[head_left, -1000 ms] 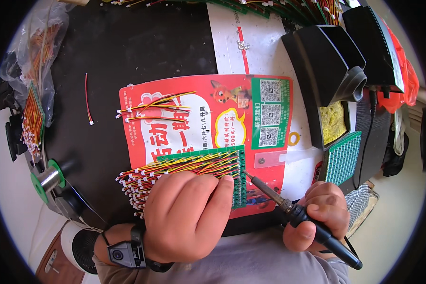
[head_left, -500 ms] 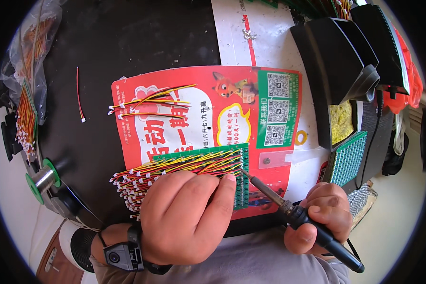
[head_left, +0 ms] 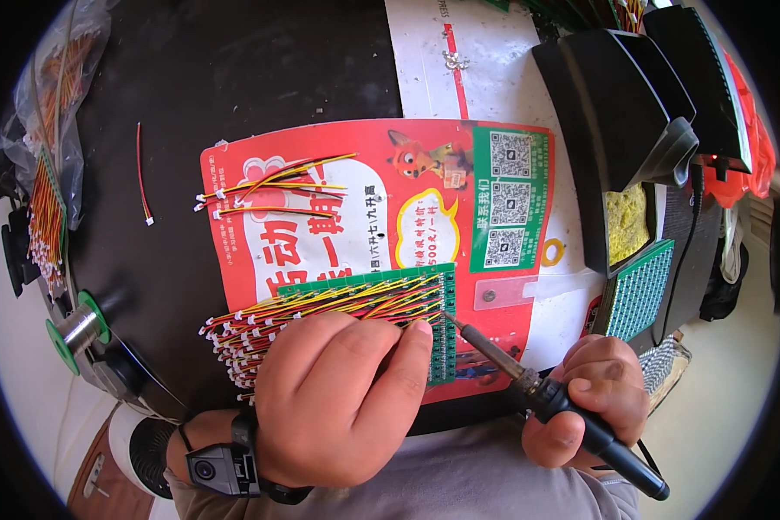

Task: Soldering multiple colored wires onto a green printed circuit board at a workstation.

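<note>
A green circuit board (head_left: pixel 443 347) lies on a red printed sheet (head_left: pixel 511 303), with many red, black and yellow wires (head_left: pixel 355 303) running off it to white connectors at the left. Over the board, my left hand (head_left: pixel 342 399) is closed, thumb and forefinger pinched on a wire near the board's right edge; the fingers hide most of that wire. In my right hand (head_left: pixel 594 399) is a soldering iron (head_left: pixel 581 420) with a black handle. Its tip points left and reaches the right part of the board, close to my left fingertips; exact contact is hard to make out.
Several loose wires (head_left: pixel 277 191) lie on the sheet's upper left, and one red-black wire (head_left: pixel 143 173) on the black table. A solder spool (head_left: pixel 79 332) stands at left. On the right are a black holder (head_left: pixel 607 113) with yellow sponge (head_left: pixel 626 225) and another green board (head_left: pixel 640 290).
Almost nothing differs. The view has shifted very slightly; both hands keep their grip, and the iron's tip stays at the board's right part.
</note>
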Available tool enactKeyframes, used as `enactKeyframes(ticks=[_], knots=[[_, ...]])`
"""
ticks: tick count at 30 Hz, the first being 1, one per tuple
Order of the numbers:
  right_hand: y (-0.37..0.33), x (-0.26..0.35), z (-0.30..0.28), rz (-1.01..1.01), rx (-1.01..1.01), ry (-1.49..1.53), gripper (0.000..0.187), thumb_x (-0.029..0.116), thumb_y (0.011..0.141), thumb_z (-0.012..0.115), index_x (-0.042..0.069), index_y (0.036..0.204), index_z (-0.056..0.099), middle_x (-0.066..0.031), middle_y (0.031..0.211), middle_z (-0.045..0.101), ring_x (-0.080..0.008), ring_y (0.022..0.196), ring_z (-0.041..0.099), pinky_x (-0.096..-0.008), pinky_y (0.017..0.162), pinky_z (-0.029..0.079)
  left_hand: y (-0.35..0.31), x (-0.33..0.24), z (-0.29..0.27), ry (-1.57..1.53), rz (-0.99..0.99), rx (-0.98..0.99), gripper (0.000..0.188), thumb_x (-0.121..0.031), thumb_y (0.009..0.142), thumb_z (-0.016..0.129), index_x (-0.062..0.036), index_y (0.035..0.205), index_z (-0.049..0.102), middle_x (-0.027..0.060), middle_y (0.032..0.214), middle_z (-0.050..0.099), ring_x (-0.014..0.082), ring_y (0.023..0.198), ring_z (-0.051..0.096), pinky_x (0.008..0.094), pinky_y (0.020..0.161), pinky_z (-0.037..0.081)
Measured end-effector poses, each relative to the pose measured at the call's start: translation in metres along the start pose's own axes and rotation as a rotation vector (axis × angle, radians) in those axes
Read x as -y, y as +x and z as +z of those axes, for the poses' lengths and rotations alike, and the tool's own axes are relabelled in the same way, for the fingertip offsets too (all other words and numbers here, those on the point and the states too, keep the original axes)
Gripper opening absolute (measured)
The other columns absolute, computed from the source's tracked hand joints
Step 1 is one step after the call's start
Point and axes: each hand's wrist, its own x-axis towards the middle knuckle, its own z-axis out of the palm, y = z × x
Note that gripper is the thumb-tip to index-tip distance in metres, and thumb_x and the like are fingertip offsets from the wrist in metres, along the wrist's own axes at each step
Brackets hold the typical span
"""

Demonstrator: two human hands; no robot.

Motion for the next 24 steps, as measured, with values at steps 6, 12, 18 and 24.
enactKeyframes(ticks=[6, 12, 18, 24], knots=[[0.0011, -0.0007, 0.0006, 0.008, 0.007, 0.032, 0.037, 0.022, 0.081, 0.084, 0.000, 0.093, 0.057, -0.0033, 0.062, 0.054, -0.0175, 0.048, 0.052, -0.0291, 0.043, 0.043, 0.0007, 0.0000, -0.0012, -0.011, 0.000, 0.021, 0.028, 0.006, 0.065, 0.075, 0.0053, 0.093, 0.073, 0.0108, 0.076, 0.062, 0.0255, 0.064, 0.058, 0.0344, 0.056, 0.047], [0.0007, -0.0005, -0.0001, 0.005, 0.002, 0.029, 0.036, 0.020, 0.080, 0.085, 0.001, 0.093, 0.057, -0.0036, 0.063, 0.055, -0.0174, 0.049, 0.052, -0.0284, 0.044, 0.043, -0.0004, -0.0002, -0.0024, -0.010, -0.012, 0.035, 0.029, 0.006, 0.065, 0.075, 0.0044, 0.093, 0.074, 0.0101, 0.077, 0.062, 0.0253, 0.064, 0.058, 0.0343, 0.056, 0.046], [0.0012, -0.0015, 0.0011, -0.005, 0.021, 0.051, 0.037, 0.020, 0.079, 0.086, 0.000, 0.093, 0.058, -0.0039, 0.063, 0.054, -0.0178, 0.050, 0.052, -0.0289, 0.044, 0.043, 0.0006, -0.0003, -0.0021, 0.006, -0.019, 0.039, 0.028, 0.006, 0.065, 0.075, 0.0041, 0.093, 0.074, 0.0099, 0.077, 0.062, 0.0252, 0.065, 0.058, 0.0343, 0.056, 0.046], [-0.0045, 0.0032, 0.0043, 0.034, -0.148, 0.045, 0.038, 0.029, 0.083, 0.083, 0.002, 0.090, 0.057, -0.0029, 0.063, 0.052, -0.0165, 0.050, 0.048, -0.0293, 0.044, 0.041, 0.0022, -0.0016, -0.0016, -0.003, -0.018, 0.027, 0.027, 0.006, 0.065, 0.075, 0.0051, 0.092, 0.074, 0.0105, 0.077, 0.063, 0.0255, 0.065, 0.059, 0.0343, 0.057, 0.047]])
